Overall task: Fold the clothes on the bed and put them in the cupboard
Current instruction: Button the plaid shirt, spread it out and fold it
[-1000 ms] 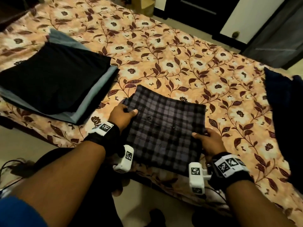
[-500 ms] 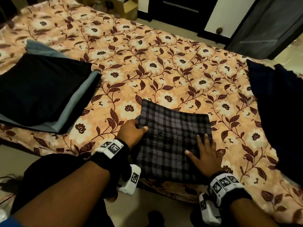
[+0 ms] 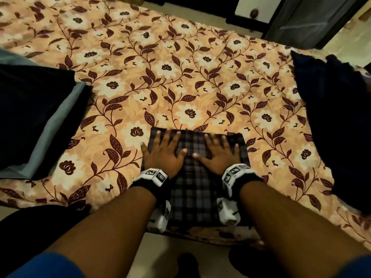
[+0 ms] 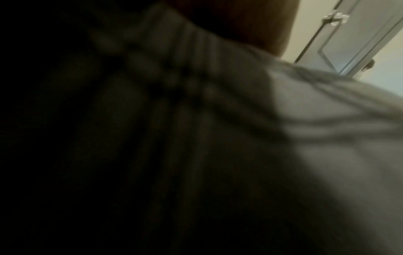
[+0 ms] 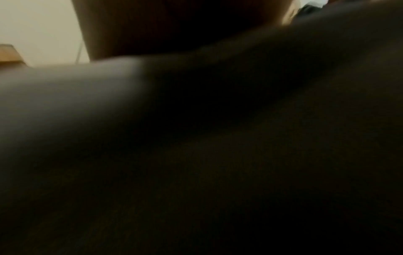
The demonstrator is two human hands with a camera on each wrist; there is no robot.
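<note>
Pressing step: both palms lie flat on the folded grey-and-black plaid cotton shirt, judged to be smoothing the last fold so the bundle keeps its shape when lifted.
Left hand: the left hand rests on the shirt's far left portion, fingers straight and spread, curled round nothing — the little finger reaches just past the cloth's left edge onto the bedspread.
Right hand: the right hand lies flat on the far right portion, fingers extended toward the far edge; thumbs of the two hands point at each other with a narrow strip of plaid between them.
Location of shirt: on the peach floral-print bedspread, at the near edge of the bed, directly in front of the person.
Appearance of shirt: a compact, roughly rectangular packet; fine dark checks on a greyish ground; far edge straight, corners fairly square, and no loose sleeve or collar shows.
Finished stack: a pile of folded black and grey-blue garments sits to the left, well apart from the shirt — probably where folded items wait before going to the cupboard.
Unfolded item: a dark navy garment lies loose at the right side of the bed, apparently still to be folded.
Wrist views: dark and blurred, as expected with wrists close to cloth; they add nothing about the fingers.
Progress: folding of this shirt looks nearly complete; nothing has reached the cupboard in these views.
</note>
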